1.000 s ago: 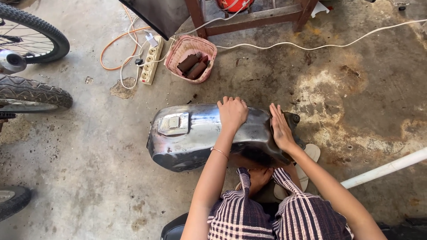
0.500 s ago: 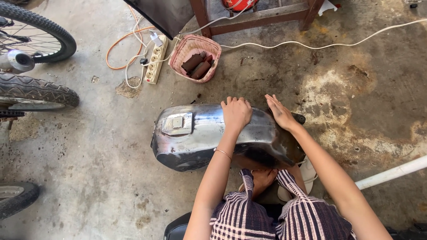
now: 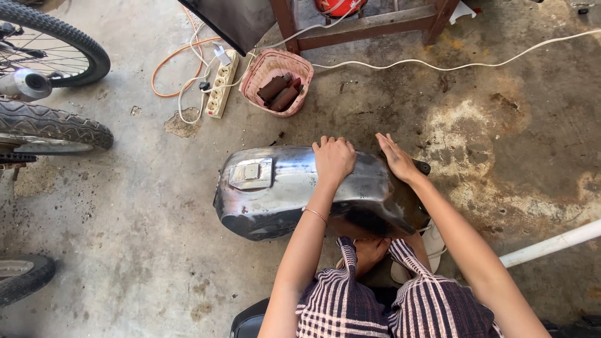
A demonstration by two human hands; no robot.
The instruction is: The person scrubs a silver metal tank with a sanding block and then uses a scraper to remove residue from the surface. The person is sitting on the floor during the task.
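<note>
**A:** From the head camera, what sits in the middle?

**B:** A bare metal motorcycle fuel tank (image 3: 282,188), lying on its side on the concrete floor (image 3: 125,250), right in front of the person's knees. I'll place everything else from that tank.

**A:** The hands?

**B:** The left hand (image 3: 333,159) rests on top of the tank, near its middle, fingers curled together and pressed down on the metal, gripping nothing. The right hand (image 3: 395,159) lies flat against the tank's right end, fingers straight and close together, palm on the surface; it also clamps nothing.

**A:** Anything on the tank itself?

**B:** A squarish filler cap plate (image 3: 251,173) on its left part.

**A:** And around it?

**B:** Beyond the tank, a pink basket (image 3: 277,84) holding brown cylinders, with a white power strip (image 3: 220,84) just to the basket's left. Further beyond, the legs of a red-brown wooden frame (image 3: 366,25). Well to the tank's left, bicycle tyres (image 3: 56,128). To its right, near the person's side, a white pipe (image 3: 551,244) on the floor. Under the tank's near edge, a bare foot (image 3: 369,250) between checked trouser legs.
</note>
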